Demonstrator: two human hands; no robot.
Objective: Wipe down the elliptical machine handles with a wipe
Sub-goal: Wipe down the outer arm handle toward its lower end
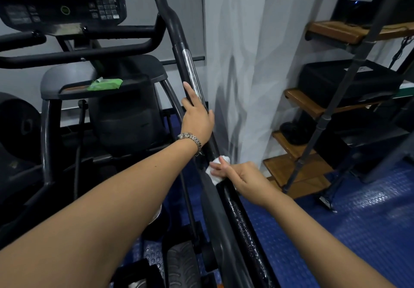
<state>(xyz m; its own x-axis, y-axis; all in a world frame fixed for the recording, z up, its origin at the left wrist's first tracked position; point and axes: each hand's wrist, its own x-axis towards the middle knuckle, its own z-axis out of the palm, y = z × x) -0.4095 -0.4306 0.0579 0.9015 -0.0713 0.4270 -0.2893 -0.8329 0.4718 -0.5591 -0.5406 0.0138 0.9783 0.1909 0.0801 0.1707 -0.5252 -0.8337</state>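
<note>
Because the wipe (215, 179) lies pressed on the handle (190, 63) just below your left wrist, the part that looks dry runs up and away along its long axis. Your right hand (246, 179), the nearer, pinches the wipe in curled fingers. Your left hand (197, 117) grips the handle above, one finger stretched along it.

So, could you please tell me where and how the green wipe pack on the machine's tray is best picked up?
Take the green wipe pack across its narrow width near the middle, coming from above. It lies flat on the dark tray, long side running left to right, so front and back edges look free to pinch. Avoid the left end, where a flap seems lifted.
</note>
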